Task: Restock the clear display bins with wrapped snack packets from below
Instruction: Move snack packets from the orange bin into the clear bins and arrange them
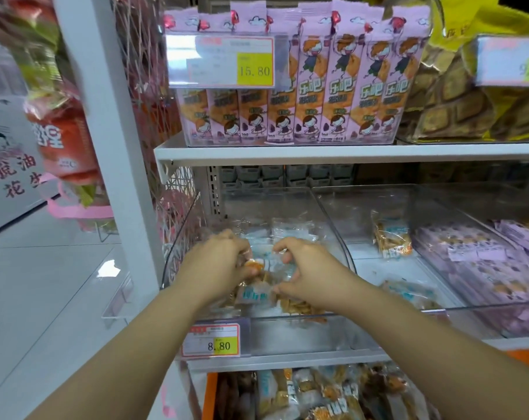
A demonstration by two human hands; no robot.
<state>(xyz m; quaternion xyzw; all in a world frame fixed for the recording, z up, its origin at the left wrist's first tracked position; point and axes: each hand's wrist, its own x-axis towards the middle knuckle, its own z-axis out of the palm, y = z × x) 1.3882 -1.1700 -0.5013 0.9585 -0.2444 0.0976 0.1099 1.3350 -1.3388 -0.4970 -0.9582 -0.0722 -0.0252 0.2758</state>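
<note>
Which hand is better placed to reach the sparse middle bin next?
Right hand, probably: it grips packets in the left bin, on the side adjoining the middle bin; the left hand is farther away.

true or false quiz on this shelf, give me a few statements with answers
1. The left hand and right hand are both in the left bin. True.
2. The tag under that bin reads 15.80. False: it reads 8.80.
3. The middle bin is packed full. False: it holds only a few packets.
4. Pink packets stand upright on the shelf above. True.
</note>
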